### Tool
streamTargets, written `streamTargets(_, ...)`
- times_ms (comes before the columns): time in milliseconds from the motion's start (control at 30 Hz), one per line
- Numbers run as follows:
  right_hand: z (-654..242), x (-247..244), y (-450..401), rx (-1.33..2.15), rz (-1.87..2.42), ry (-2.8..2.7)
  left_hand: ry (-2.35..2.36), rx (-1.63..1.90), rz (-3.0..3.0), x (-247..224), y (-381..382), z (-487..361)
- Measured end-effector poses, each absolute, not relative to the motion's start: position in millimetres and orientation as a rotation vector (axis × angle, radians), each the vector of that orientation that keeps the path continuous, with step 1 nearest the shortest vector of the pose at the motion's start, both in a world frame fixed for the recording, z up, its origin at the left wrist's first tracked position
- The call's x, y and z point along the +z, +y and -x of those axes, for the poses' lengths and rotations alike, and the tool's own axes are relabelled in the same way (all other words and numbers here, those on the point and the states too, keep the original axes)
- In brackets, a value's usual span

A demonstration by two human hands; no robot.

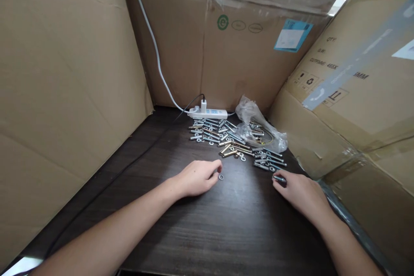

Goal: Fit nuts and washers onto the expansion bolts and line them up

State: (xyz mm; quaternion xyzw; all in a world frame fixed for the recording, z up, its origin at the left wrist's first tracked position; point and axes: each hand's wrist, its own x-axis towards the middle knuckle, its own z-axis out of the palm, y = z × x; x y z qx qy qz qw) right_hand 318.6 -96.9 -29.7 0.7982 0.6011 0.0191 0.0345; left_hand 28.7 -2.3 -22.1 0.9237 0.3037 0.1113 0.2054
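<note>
On the dark table, my left hand point(199, 177) has its fingers curled, thumb and forefinger close together. Whatever may be between them is too small to make out. A flat metal washer point(221, 177) lies just beside its fingertips. To the right, my right hand point(297, 189) pinches a short metal bolt point(279, 178) between thumb and fingers; most of its length is hidden by the hand. Beyond that hand lies a group of silvery bolts point(270, 159) with nuts and washers. Brass-coloured sleeves point(230, 154) and more bolts point(207, 131) spread out further back.
A white power strip point(213, 114) with a plugged-in charger stands at the back. Its black cable point(136, 158) crosses the table's left side. A crumpled clear plastic bag point(258, 125) covers some hardware. Cardboard boxes point(174, 51) wall in the back and both sides.
</note>
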Motion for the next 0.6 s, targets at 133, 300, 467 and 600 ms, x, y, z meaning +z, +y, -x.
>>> streamTargets(133,-323,-29,-93,0.132,-2.478,1.855,0.825,0.313,-2.589,-26,-1,-28)
streamTargets(300,-291,-13,-79,-0.228,-2.599,2.248,0.825,0.363,-2.569,-27,-2,-30)
streamTargets(467,-222,-7,-47,-0.971,-2.461,2.733,0.915,0.541,-2.553,-22,-3,-31)
streamTargets(600,-191,-19,-33,-1.383,-2.540,2.709,1.025,0.614,-2.525,-23,1,-29)
